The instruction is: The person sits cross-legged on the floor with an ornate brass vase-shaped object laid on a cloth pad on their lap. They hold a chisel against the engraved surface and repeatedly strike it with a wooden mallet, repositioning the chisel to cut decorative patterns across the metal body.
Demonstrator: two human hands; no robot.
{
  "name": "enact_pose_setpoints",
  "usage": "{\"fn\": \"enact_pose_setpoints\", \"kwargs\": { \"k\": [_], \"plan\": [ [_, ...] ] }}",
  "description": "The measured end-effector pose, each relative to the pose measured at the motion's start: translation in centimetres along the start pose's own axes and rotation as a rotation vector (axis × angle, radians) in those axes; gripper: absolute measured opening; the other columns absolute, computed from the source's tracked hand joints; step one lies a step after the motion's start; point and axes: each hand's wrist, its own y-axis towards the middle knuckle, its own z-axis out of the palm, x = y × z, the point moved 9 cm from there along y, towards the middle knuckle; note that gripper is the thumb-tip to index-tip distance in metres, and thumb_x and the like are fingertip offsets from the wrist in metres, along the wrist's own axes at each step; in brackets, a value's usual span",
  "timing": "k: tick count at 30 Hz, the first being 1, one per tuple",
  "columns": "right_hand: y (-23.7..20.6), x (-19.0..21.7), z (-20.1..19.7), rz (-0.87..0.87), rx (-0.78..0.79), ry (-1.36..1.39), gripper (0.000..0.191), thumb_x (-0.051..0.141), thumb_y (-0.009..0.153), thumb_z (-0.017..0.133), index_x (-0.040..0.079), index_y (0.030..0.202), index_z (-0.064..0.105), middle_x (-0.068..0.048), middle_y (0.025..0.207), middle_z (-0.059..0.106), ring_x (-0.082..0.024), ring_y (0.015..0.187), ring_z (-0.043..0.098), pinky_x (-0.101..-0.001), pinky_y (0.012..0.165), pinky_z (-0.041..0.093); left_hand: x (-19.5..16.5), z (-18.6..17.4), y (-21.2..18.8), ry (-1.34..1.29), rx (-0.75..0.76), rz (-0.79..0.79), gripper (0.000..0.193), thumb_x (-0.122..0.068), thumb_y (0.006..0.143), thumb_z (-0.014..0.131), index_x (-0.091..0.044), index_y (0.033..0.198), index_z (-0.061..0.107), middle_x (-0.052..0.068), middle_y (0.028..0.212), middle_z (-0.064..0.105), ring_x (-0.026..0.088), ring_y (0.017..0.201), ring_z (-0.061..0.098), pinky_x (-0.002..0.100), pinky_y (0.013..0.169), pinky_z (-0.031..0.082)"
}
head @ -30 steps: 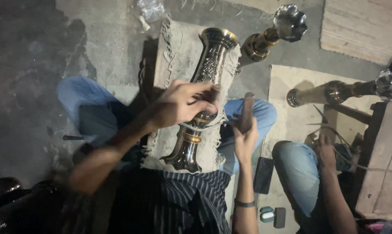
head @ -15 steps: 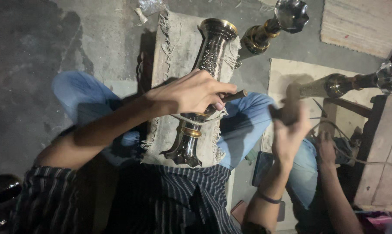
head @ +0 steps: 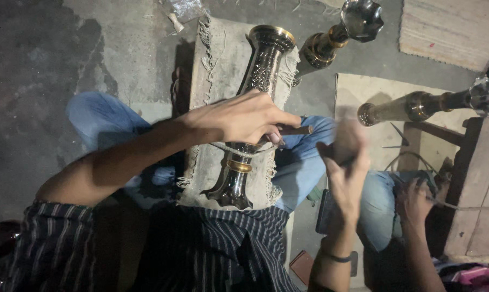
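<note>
Brass vase [head: 248, 116] lies across my lap on a frayed cloth [head: 212, 70]. My left hand [head: 244, 116] pinches a thin punch [head: 293, 130] against its neck; my right hand [head: 344, 167], blurred beside it, grips something I cannot tell. I judge I'm mid-chasing; next needs a square blow.

Colours on the lap and floor

The tall metal vase [head: 252, 113] is dark silver with gold bands and tiny carved patterns. The cloth [head: 214, 81] under it is tan. The shirt [head: 163, 254] has black-and-white stripes; the jeans [head: 101, 121] are blue.
</note>
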Motion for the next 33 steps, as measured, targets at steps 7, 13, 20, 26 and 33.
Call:
{"fn": "enact_pose_setpoints", "kwargs": {
  "k": [7,13,20,26,33],
  "plan": [
    [-2.3,-0.9,-0.5,0.012,-0.2,-0.088,0.081,-0.017,0.081,0.069,0.002,0.153,0.036,-0.017,0.112,0.06,-0.024,0.094,0.062,-0.0351,0.082,0.053,1.1,1.3,0.9,0.088,0.105,-0.02,0.056,0.011,0.083,0.056,-0.009,0.135,0.065,0.015,0.087,0.078,0.02,0.065,0.077,0.038,0.053,0.056],
    [-4.1,-3.5,-0.5,0.051,-0.289,0.115,0.073,-0.011,0.091,0.071,0.001,0.156,0.038,-0.011,0.12,0.06,-0.016,0.104,0.061,-0.0305,0.091,0.054,1.2,2.2,1.5,0.146,0.217,-0.038,0.06,0.009,0.08,0.06,-0.014,0.135,0.065,0.015,0.081,0.078,0.02,0.062,0.073,0.038,0.051,0.052],
    [-5.9,-4.7,-0.3,0.062,-0.443,0.192,0.087,-0.006,0.091,0.073,0.007,0.162,0.024,-0.011,0.1,0.06,-0.016,0.084,0.062,-0.029,0.078,0.055,-0.2,2.7,1.8,0.187,0.296,0.121,0.06,0.006,0.071,0.066,-0.011,0.13,0.068,0.014,0.073,0.072,0.022,0.061,0.067,0.039,0.054,0.05],
    [-8.0,-8.6,0.7,0.274,-0.409,0.178,0.082,-0.006,0.09,0.069,0.007,0.158,0.025,-0.009,0.102,0.066,-0.017,0.076,0.059,-0.0313,0.066,0.047,0.6,4.0,2.2,0.295,0.405,0.014,0.06,0.004,0.08,0.066,-0.018,0.136,0.065,0.009,0.075,0.074,0.022,0.057,0.065,0.043,0.049,0.049],
    [-7.9,-2.9,4.0,-0.111,0.087,-0.102,0.051,-0.006,0.077,0.074,-0.002,0.124,0.056,-0.014,0.101,0.072,-0.025,0.089,0.074,-0.0354,0.08,0.06,3.9,-1.9,1.5,-0.132,-0.084,-0.016,0.034,-0.007,0.095,0.067,-0.007,0.129,0.066,0.009,0.097,0.08,0.015,0.086,0.079,0.029,0.073,0.063]
  ]
}}
